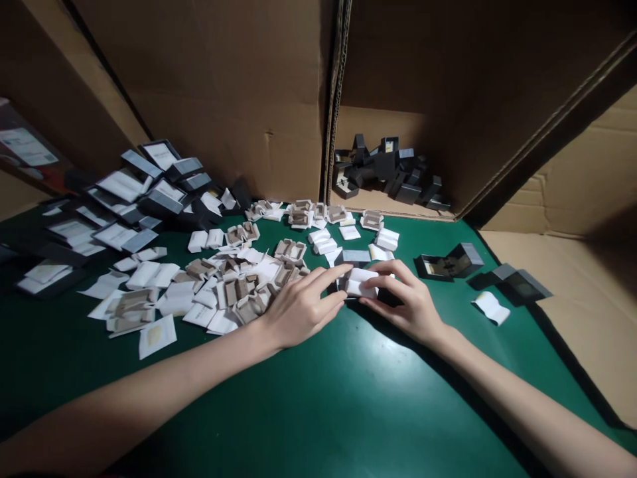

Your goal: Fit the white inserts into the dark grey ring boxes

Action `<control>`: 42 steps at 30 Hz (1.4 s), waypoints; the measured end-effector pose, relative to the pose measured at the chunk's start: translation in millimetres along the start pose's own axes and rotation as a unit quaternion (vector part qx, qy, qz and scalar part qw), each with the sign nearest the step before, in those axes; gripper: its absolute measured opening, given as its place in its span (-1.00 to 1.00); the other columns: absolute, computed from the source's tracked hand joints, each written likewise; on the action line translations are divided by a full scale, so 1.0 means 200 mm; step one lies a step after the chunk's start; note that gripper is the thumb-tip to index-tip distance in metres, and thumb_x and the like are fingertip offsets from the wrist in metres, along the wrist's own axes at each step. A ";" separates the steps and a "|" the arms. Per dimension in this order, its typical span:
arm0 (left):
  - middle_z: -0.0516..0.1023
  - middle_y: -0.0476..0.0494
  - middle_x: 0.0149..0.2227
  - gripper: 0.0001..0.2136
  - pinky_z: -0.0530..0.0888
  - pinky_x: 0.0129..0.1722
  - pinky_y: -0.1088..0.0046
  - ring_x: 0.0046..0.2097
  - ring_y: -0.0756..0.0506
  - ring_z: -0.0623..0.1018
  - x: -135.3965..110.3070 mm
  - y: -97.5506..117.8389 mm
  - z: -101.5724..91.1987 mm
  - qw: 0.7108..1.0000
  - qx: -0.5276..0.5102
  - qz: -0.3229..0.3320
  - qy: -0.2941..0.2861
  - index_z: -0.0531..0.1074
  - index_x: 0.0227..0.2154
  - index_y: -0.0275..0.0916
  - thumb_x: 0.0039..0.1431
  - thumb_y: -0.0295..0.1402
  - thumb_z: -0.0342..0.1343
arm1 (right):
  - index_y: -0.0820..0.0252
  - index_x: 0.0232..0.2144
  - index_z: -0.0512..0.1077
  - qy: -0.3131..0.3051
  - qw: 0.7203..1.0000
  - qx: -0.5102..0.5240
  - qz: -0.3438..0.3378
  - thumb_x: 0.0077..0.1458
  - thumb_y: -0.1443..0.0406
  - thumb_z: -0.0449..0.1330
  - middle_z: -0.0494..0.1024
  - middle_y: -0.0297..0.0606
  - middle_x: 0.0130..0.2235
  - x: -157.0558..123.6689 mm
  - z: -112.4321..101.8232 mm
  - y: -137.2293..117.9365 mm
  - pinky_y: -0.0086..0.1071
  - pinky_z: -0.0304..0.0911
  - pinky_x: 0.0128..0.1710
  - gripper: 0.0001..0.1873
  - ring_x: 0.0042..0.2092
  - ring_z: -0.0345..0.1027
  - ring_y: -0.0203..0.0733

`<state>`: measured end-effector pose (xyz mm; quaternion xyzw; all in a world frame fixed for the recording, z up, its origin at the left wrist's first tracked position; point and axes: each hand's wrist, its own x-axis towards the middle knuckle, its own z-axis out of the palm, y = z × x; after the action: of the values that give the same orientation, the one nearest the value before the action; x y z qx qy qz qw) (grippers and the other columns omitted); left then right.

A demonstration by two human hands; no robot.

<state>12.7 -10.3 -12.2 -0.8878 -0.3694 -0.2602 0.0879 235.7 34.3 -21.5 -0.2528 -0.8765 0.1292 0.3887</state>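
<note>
1. The white insert (pixel 359 282) is lying near the middle of the green mat (pixel 318 398), its long axis running left to right across the view and its broad face turning upward; it is looking like a small folded card piece, matte and rectangular, with a dark box edge showing just beneath it
2. The left hand (pixel 298 311) is reaching in from the left, its fingers stretching nearly straight and pinching the insert's left end
3. The right hand (pixel 411 302) is curling over the right end, thumb and fingers gripping it
4. A loose pile of inserts (pixel 233 285), white paper with tan channel-shaped cores, is spreading just left of the hands
5. Flat black boxes (pixel 124 199) bearing white cards are stacking at far left
6. An open black box (pixel 448 263) is sitting to the right, near the corrugated cardboard wall (pixel 223 99)
</note>
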 end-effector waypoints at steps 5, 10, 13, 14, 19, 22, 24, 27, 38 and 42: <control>0.43 -0.25 -0.10 -0.89 0.50 -0.30 0.40 -0.15 -0.13 0.51 0.00 0.01 0.00 0.999 -0.029 -0.022 0.008 0.43 -0.31 -0.30 0.21 -0.50 -0.01 | 0.14 -0.26 0.40 -0.015 1.000 -0.005 -0.020 0.08 0.32 0.22 0.41 -0.15 -0.19 0.00 -0.01 -0.01 -0.25 0.32 -0.23 -0.87 -0.17 0.32 -0.14; 0.41 -0.24 -0.05 -0.84 0.50 -0.15 0.34 -0.07 -0.13 0.49 0.01 0.01 0.01 0.997 -0.065 -0.044 0.013 0.32 -0.16 -0.30 0.20 -0.50 0.00 | 0.14 -0.23 0.40 -0.028 0.999 -0.012 -0.021 0.08 0.32 0.22 0.44 -0.14 -0.17 0.00 -0.01 -0.01 -0.23 0.30 -0.22 -0.84 -0.16 0.33 -0.13; 0.39 -0.27 0.03 -0.73 0.47 -0.04 0.28 0.03 -0.15 0.45 0.00 0.01 0.02 0.997 -0.073 -0.031 0.006 0.26 -0.03 -0.30 0.20 -0.53 0.00 | 0.14 -0.15 0.36 -0.022 0.999 -0.009 -0.029 0.08 0.31 0.22 0.47 -0.13 -0.15 0.00 0.00 0.00 -0.19 0.29 -0.19 -0.75 -0.14 0.35 -0.11; 0.40 -0.28 0.04 -0.71 0.46 -0.02 0.27 0.03 -0.15 0.45 0.00 0.00 0.02 0.997 -0.076 -0.027 0.003 0.25 -0.01 -0.31 0.20 -0.53 0.00 | 0.14 -0.12 0.35 -0.021 0.999 -0.006 -0.029 0.08 0.30 0.23 0.48 -0.12 -0.14 0.00 0.00 0.00 -0.18 0.29 -0.17 -0.72 -0.13 0.35 -0.10; 0.42 -0.28 0.02 -0.74 0.47 -0.03 0.24 0.03 -0.16 0.45 0.01 -0.01 0.02 0.994 -0.101 -0.027 -0.022 0.27 -0.02 -0.28 0.22 -0.50 0.00 | 0.12 -0.05 0.32 -0.028 1.000 0.013 -0.001 0.08 0.28 0.23 0.50 -0.13 -0.10 0.00 0.01 -0.01 -0.16 0.32 -0.15 -0.64 -0.11 0.35 -0.08; 0.40 -0.30 0.04 -0.74 0.43 0.03 0.22 0.07 -0.16 0.43 0.01 -0.01 0.02 0.993 -0.112 -0.027 -0.033 0.26 -0.01 -0.29 0.24 -0.50 -0.02 | 0.12 -0.04 0.33 -0.036 0.998 0.025 0.035 0.08 0.26 0.23 0.51 -0.14 -0.11 -0.01 0.01 0.00 -0.18 0.35 -0.18 -0.63 -0.13 0.34 -0.09; 0.40 -0.29 0.04 -0.73 0.43 0.05 0.22 0.08 -0.16 0.42 0.00 -0.01 0.02 0.992 -0.115 -0.029 -0.032 0.26 0.00 -0.29 0.24 -0.50 -0.02 | 0.11 -0.04 0.34 -0.039 0.998 0.030 0.045 0.08 0.24 0.23 0.51 -0.14 -0.12 -0.02 0.01 0.00 -0.18 0.36 -0.19 -0.63 -0.15 0.35 -0.10; 0.40 -0.29 0.04 -0.70 0.45 0.03 0.22 0.08 -0.16 0.42 0.00 0.00 0.03 0.992 -0.119 -0.034 -0.025 0.23 0.02 -0.28 0.23 -0.50 -0.01 | 0.11 -0.06 0.35 -0.034 0.998 0.030 0.035 0.09 0.22 0.22 0.52 -0.13 -0.12 -0.02 0.01 0.00 -0.17 0.37 -0.20 -0.66 -0.16 0.36 -0.10; 0.40 -0.28 0.03 -0.60 0.43 0.04 0.21 0.09 -0.19 0.42 0.01 0.00 0.01 0.983 -0.170 -0.063 -0.020 0.20 0.04 -0.24 0.19 -0.25 0.11 | 0.18 -0.10 0.36 -0.029 0.996 -0.066 -0.050 0.12 0.21 0.18 0.52 -0.08 -0.18 -0.01 0.03 -0.04 -0.23 0.33 -0.29 -0.71 -0.25 0.33 -0.13; 0.39 -0.30 -0.03 -0.65 0.47 -0.06 0.19 0.03 -0.23 0.44 0.01 0.00 0.01 0.984 -0.156 -0.081 -0.016 0.24 -0.09 -0.26 0.19 -0.13 0.07 | 0.23 0.05 0.28 -0.047 0.992 -0.086 -0.080 0.23 0.34 0.01 0.52 -0.05 -0.16 -0.01 0.02 -0.06 -0.33 0.35 -0.31 -0.66 -0.25 0.39 -0.18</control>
<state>15.5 -8.7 -12.7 -0.8616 -0.3967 -0.3065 -0.0791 230.6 23.5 -20.8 -0.2078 -0.9189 0.0338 0.3335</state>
